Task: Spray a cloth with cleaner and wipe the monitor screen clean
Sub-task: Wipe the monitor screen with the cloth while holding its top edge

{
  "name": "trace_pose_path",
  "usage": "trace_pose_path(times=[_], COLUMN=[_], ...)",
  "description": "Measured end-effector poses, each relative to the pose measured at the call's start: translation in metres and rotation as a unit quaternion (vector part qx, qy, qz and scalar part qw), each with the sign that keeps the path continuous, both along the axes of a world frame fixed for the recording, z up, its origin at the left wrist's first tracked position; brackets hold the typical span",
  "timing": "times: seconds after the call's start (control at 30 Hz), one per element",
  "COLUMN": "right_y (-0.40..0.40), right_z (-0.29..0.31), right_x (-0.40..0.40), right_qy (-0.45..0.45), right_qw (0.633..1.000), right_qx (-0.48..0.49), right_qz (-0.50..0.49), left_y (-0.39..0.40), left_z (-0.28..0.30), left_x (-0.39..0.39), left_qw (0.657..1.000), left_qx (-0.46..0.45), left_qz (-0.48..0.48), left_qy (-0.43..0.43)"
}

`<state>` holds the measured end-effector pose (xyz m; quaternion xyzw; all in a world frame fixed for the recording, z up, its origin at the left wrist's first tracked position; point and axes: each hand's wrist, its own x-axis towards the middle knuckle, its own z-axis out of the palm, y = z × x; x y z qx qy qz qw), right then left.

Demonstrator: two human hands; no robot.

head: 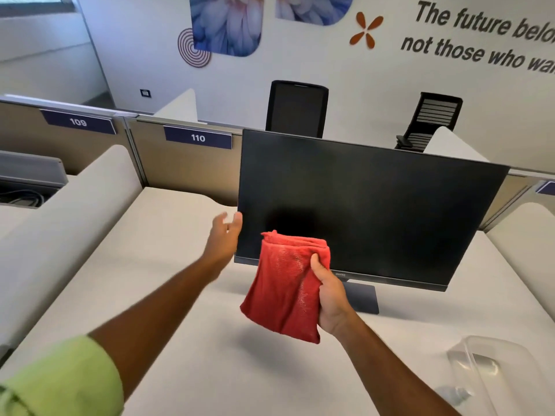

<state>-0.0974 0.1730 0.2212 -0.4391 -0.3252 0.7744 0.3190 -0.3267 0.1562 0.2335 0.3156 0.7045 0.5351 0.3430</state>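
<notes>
A black monitor (pixel 375 211) stands on the white desk (pixel 168 265), its screen dark and tilted back slightly. My right hand (pixel 329 298) grips a folded red cloth (pixel 285 289) in front of the screen's lower left part; a paler damp-looking patch shows on the cloth. My left hand (pixel 225 235) is stretched out with fingers relaxed, its thumb at the monitor's left edge. I cannot tell if it touches the frame. No spray bottle is plainly in view.
A clear plastic container (pixel 492 367) lies on the desk at the lower right. Beige partitions (pixel 186 169) labelled 109 and 110 run behind the desk. Two black office chairs (pixel 295 109) stand beyond the monitor. A curved divider (pixel 75 205) bounds the left side.
</notes>
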Motion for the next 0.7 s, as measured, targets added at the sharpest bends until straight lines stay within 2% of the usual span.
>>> trace_pose_path(times=[0.07, 0.17, 0.27, 0.4, 0.5, 0.57, 0.7], right_y=[-0.002, -0.003, -0.004, -0.002, -0.003, -0.004, -0.003], right_z=[0.008, 0.016, 0.022, 0.027, 0.028, 0.029, 0.02], right_x=[0.006, 0.011, 0.012, 0.014, 0.017, 0.019, 0.035], right_qy=[0.021, 0.041, 0.074, 0.121, 0.143, 0.153, 0.174], right_qw=[1.0, 0.998, 0.993, 0.984, 0.98, 0.979, 0.975], right_qx=[-0.016, -0.026, -0.031, -0.043, -0.029, -0.018, -0.001], right_qz=[-0.015, -0.048, -0.085, -0.119, -0.136, -0.136, -0.139], left_y=[-0.017, -0.036, -0.051, -0.062, -0.061, -0.058, -0.047], left_z=[-0.007, -0.023, -0.03, -0.031, -0.031, -0.024, -0.015], left_x=[0.017, 0.032, 0.047, 0.069, 0.074, 0.08, 0.076], left_qw=[0.999, 1.0, 0.999, 0.988, 0.948, 0.934, 0.938], left_qx=[-0.002, 0.009, -0.002, -0.057, -0.099, -0.059, 0.037], left_qz=[-0.009, -0.001, 0.05, -0.058, -0.116, -0.119, -0.051], left_qy=[-0.039, 0.011, -0.012, -0.128, -0.28, -0.331, -0.342])
